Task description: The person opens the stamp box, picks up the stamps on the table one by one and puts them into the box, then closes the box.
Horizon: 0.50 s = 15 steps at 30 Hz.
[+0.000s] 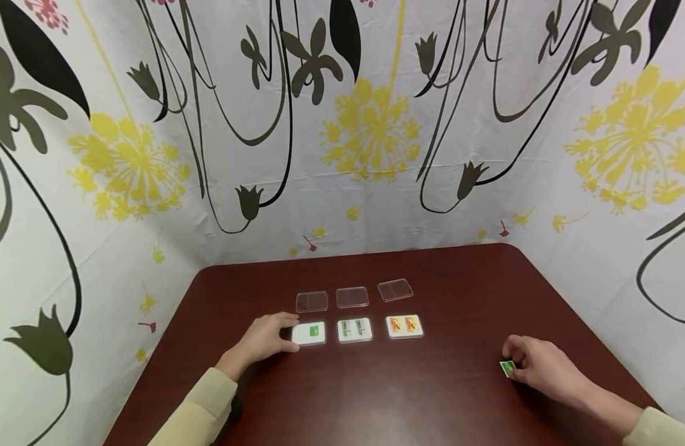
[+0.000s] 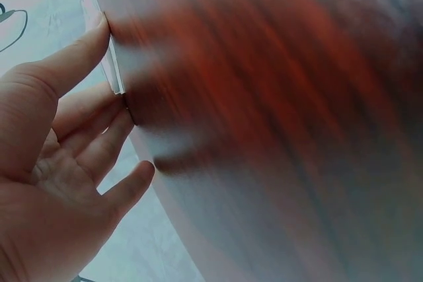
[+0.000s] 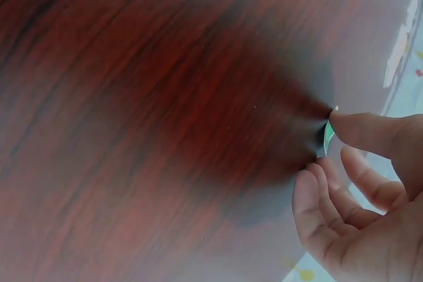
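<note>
At the left end of a row lies a flat white card in a clear case (image 1: pixel 300 334), with one small green picture on its right half. My left hand (image 1: pixel 264 337) holds this case by its left end, fingertips at the far corner and thumb at the near one. Far to the right, my right hand (image 1: pixel 545 368) pinches a small green stamp-like piece (image 1: pixel 507 368) with a white border, low over the table. In the right wrist view only a sliver of the green piece (image 3: pixel 328 133) shows between thumb and fingers.
Beside the held case lie a case with two grey-green pictures (image 1: pixel 355 330) and one with two orange pictures (image 1: pixel 405 326). Three clear lids (image 1: pixel 352 297) form a row behind them. Floral cloth (image 1: pixel 342 210) surrounds the dark red wooden table (image 1: pixel 376 396).
</note>
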Each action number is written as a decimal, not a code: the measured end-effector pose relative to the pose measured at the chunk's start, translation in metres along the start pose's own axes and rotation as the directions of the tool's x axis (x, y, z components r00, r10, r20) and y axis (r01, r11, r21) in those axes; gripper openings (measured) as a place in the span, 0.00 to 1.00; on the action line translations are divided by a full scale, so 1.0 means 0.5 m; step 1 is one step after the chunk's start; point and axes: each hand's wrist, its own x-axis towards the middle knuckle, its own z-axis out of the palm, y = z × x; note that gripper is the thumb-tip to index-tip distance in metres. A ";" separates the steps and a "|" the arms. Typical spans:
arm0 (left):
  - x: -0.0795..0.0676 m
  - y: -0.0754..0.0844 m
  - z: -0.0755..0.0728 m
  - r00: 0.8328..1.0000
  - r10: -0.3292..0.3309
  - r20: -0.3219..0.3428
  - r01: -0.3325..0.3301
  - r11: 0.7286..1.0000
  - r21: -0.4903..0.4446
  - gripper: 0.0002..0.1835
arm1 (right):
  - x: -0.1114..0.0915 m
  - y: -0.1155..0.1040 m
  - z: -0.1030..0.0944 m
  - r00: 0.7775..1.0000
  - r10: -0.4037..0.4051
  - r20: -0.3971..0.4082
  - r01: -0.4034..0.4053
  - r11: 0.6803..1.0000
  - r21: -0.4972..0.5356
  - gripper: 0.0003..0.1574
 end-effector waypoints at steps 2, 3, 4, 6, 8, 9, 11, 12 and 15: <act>0.000 0.001 -0.002 1.000 0.002 0.000 -0.002 1.000 0.001 0.33 | -0.002 0.000 0.002 1.000 -0.004 -0.007 0.004 1.000 0.011 0.20; 0.001 0.002 -0.002 1.000 0.004 0.000 -0.004 1.000 0.003 0.33 | -0.003 -0.001 0.003 1.000 -0.009 -0.011 0.009 1.000 0.012 0.20; 0.001 0.002 -0.002 1.000 0.005 0.001 -0.005 1.000 0.004 0.33 | -0.003 -0.001 0.004 1.000 -0.014 -0.017 0.014 1.000 0.012 0.20; 0.001 0.002 -0.002 1.000 0.006 0.001 -0.006 1.000 0.005 0.33 | -0.003 -0.002 0.005 0.999 -0.022 -0.034 0.022 1.000 0.004 0.20; 0.000 0.002 -0.001 1.000 0.008 0.000 -0.008 1.000 0.008 0.33 | -0.003 -0.002 0.007 0.999 -0.028 -0.042 0.028 1.000 0.008 0.20; 0.001 0.002 -0.001 1.000 0.008 0.000 -0.008 1.000 0.010 0.33 | -0.003 -0.002 0.007 0.998 -0.032 -0.045 0.033 0.999 0.012 0.20; 0.001 0.002 0.000 1.000 0.009 -0.002 -0.009 1.000 0.013 0.33 | -0.003 -0.002 0.008 0.998 -0.038 -0.046 0.039 0.999 0.026 0.21; 0.001 0.002 0.000 1.000 0.009 -0.002 -0.009 1.000 0.013 0.33 | -0.003 -0.002 0.008 0.998 -0.042 -0.042 0.044 0.998 0.036 0.21; 0.002 0.002 0.000 1.000 0.007 -0.001 -0.007 1.000 0.011 0.33 | -0.003 -0.002 0.008 0.998 -0.050 -0.032 0.051 0.997 0.055 0.22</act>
